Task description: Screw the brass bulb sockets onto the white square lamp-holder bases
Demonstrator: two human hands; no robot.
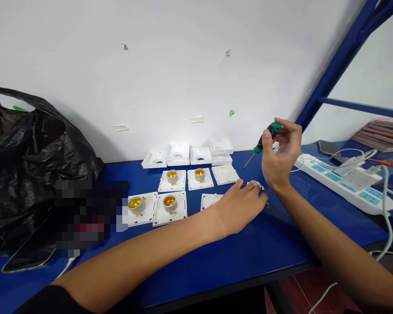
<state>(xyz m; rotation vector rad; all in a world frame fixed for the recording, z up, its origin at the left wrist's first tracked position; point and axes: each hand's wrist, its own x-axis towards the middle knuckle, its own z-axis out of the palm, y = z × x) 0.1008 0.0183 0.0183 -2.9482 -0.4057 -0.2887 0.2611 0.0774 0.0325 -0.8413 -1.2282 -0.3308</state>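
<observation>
My right hand holds a green and black screwdriver above the table, its tip pointing down and left. My left hand reaches across, its fingers closed round a round lamp socket with brass terminals. Part of a white plate shows behind my left wrist. Square white plates with gold-lined sockets lie left of it, such as a front one and a back one. Between them and my right hand is a bare white plate. White square covers stand along the wall.
A black plastic bag fills the left side, with a phone in front of it. At the right lie a white power strip with cables, a dark phone and stacked papers. A blue frame post rises there.
</observation>
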